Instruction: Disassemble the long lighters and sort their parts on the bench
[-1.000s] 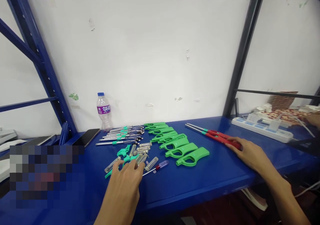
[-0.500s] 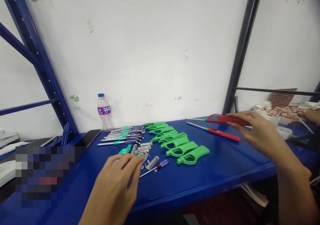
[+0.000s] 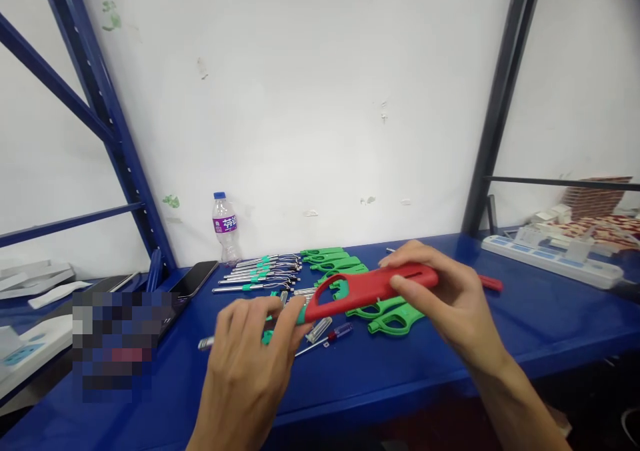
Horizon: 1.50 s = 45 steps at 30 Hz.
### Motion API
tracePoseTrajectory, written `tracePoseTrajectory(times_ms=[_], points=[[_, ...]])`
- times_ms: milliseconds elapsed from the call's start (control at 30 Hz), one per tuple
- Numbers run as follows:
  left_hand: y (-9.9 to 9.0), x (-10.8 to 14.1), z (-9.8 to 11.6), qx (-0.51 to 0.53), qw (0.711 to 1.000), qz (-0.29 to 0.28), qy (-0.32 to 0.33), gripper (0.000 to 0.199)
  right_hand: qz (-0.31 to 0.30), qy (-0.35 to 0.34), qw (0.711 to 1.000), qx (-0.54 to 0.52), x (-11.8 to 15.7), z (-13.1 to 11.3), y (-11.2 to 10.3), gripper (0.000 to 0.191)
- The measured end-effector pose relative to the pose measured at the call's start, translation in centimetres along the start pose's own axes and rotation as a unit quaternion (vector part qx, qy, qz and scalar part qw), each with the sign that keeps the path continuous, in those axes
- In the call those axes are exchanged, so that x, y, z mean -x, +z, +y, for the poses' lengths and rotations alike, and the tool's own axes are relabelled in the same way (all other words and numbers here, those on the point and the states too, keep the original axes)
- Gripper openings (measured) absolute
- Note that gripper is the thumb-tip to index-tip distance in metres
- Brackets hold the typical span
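Note:
A red long-necked lighter [image 3: 360,289] is held up over the blue table between my two hands. My left hand [image 3: 247,361] is closed round its neck by the green collar, and the metal tube tip pokes out to the left. The fingers and thumb of my right hand [image 3: 457,304] pinch the handle's far end. Below lie several green lighter casings [image 3: 399,319], partly covered by the lighter. Metal lighter tubes [image 3: 255,277] with wires, small clear tanks [image 3: 320,329] and a screwdriver [image 3: 341,331] lie nearby. Another red lighter [image 3: 491,283] is mostly hidden behind my right hand.
A plastic bottle [image 3: 227,234] stands by the wall, with a phone [image 3: 199,279] to its left. A white power strip [image 3: 553,261] lies at the right, another [image 3: 37,354] at the left. Shelf posts [image 3: 505,97] rise on both sides. The table's front edge [image 3: 360,404] runs below.
My right hand has brought the red lighter from the table's right side to the middle. My left hand has taken hold of its neck. The view has turned slightly.

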<state>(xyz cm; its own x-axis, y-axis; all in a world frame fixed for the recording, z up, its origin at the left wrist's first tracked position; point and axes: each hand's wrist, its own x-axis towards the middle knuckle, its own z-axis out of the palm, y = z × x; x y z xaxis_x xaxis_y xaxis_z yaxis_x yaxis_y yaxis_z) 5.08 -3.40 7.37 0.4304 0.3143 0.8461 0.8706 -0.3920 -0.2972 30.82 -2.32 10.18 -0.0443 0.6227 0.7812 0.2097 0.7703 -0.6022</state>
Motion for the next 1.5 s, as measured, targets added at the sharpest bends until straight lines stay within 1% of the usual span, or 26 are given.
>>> tracePoseTrajectory(times_ms=[33, 67, 133, 200, 267, 333, 400, 500, 600, 633, 667, 700, 733, 833, 900, 933, 967, 1000, 1067, 1133, 1200, 1233, 1300, 1367, 1433, 1500], points=[[0.0, 0.1, 0.1, 0.016, 1.000, -0.006, 0.005, 0.018, 0.017, 0.020, 0.999, -0.024, 0.1, 0.2, 0.4, 0.019], [0.1, 0.1, 0.4, 0.033, 0.999, -0.014, 0.003, 0.019, 0.034, 0.041, 0.998, -0.047, 0.1, 0.4, 0.7, 0.021], [0.2, 0.2, 1.0, 0.072, 0.997, -0.025, -0.015, 0.028, 0.056, 0.077, 0.992, -0.080, 0.2, 0.7, 1.2, 0.027], [0.5, 0.3, 1.7, 0.114, 0.991, -0.049, -0.042, 0.032, 0.062, 0.100, 0.989, -0.095, 0.2, 0.9, 1.5, 0.030], [0.8, 0.5, 2.1, 0.159, 0.980, -0.099, -0.068, 0.033, 0.057, 0.106, 0.988, -0.099, 0.1, 1.1, 1.6, 0.024], [0.9, 0.7, 2.2, 0.209, 0.957, -0.172, -0.101, 0.034, 0.046, 0.101, 0.986, -0.121, 0.0, 1.3, 1.6, 0.018], [0.8, 0.9, 2.1, 0.267, 0.922, -0.245, -0.138, 0.041, 0.024, 0.092, 0.983, -0.160, 0.0, 1.5, 1.5, 0.013], [0.0, 0.6, 1.5, 0.367, 0.847, -0.327, -0.201, 0.051, -0.029, 0.074, 0.973, -0.215, 0.0, 1.8, 1.0, 0.011], [-1.4, 0.0, 1.0, 0.468, 0.760, -0.386, -0.233, 0.056, -0.065, 0.059, 0.969, -0.231, 0.1, 1.9, 0.3, 0.021], [-1.8, -0.2, 0.9, 0.490, 0.738, -0.399, -0.236, 0.057, -0.071, 0.055, 0.971, -0.223, 0.1, 1.9, 0.1, 0.023], [-2.1, -0.4, 0.8, 0.500, 0.727, -0.405, -0.240, 0.058, -0.073, 0.050, 0.974, -0.209, 0.0, 1.9, -0.1, 0.024], [-2.3, -0.6, 0.7, 0.496, 0.727, -0.406, -0.245, 0.058, -0.074, 0.046, 0.978, -0.191, 0.0, 2.0, -0.3, 0.025], [-2.4, -0.7, 0.7, 0.480, 0.740, -0.401, -0.248, 0.056, -0.071, 0.044, 0.982, -0.171, -0.1, 2.1, -0.5, 0.025], [-2.1, -0.7, 0.6, 0.399, 0.805, -0.376, -0.229, 0.049, -0.071, 0.012, 0.991, -0.115, -0.4, 2.4, -1.1, 0.012], [-1.6, -0.5, 0.4, 0.357, 0.836, -0.361, -0.210, 0.043, -0.116, -0.009, 0.990, -0.079, -0.6, 2.5, -1.4, 0.020], [-1.3, -0.3, 0.3, 0.341, 0.849, -0.347, -0.204, 0.038, -0.140, -0.006, 0.988, -0.059, -0.6, 2.4, -1.5, 0.020], [-0.9, -0.2, 0.2, 0.327, 0.862, -0.333, -0.201, 0.033, -0.157, 0.006, 0.987, -0.038, -0.5, 2.2, -1.5, 0.014], [-0.7, 0.0, 0.1, 0.312, 0.873, -0.318, -0.197, 0.027, -0.162, 0.025, 0.986, -0.015, -0.5, 1.9, -1.5, 0.010], [-0.2, 0.3, -0.1, 0.285, 0.890, -0.302, -0.189, 0.024, -0.171, 0.052, 0.983, 0.041, -0.2, 1.2, -1.1, 0.025], [0.0, 0.5, 0.0, 0.271, 0.897, -0.300, -0.180, 0.024, -0.223, 0.043, 0.967, 0.112, 0.0, 0.6, -0.5, 0.033], [0.1, 0.6, 0.1, 0.268, 0.901, -0.296, -0.170, 0.024, -0.288, 0.020, 0.940, 0.182, 0.2, 0.1, 0.3, 0.035], [0.1, 0.7, 0.2, 0.267, 0.903, -0.293, -0.166, 0.024, -0.307, 0.009, 0.929, 0.208, 0.2, 0.0, 0.7, 0.036], [0.1, 0.7, 0.2, 0.260, 0.906, -0.295, -0.156, 0.025, -0.318, -0.003, 0.917, 0.239, 0.2, 0.0, 1.5, 0.035], [0.0, 0.7, 0.1, 0.253, 0.906, -0.307, -0.143, 0.026, -0.324, -0.006, 0.914, 0.245, 0.2, 0.0, 1.9, 0.033], [-0.2, 0.6, -0.1, 0.248, 0.900, -0.333, -0.136, 0.029, -0.336, 0.001, 0.910, 0.243, 0.1, -0.1, 2.0, 0.033], [-0.3, 0.6, -0.3, 0.251, 0.886, -0.365, -0.139, 0.032, -0.349, 0.012, 0.904, 0.247, 0.1, 0.0, 1.9, 0.036]])
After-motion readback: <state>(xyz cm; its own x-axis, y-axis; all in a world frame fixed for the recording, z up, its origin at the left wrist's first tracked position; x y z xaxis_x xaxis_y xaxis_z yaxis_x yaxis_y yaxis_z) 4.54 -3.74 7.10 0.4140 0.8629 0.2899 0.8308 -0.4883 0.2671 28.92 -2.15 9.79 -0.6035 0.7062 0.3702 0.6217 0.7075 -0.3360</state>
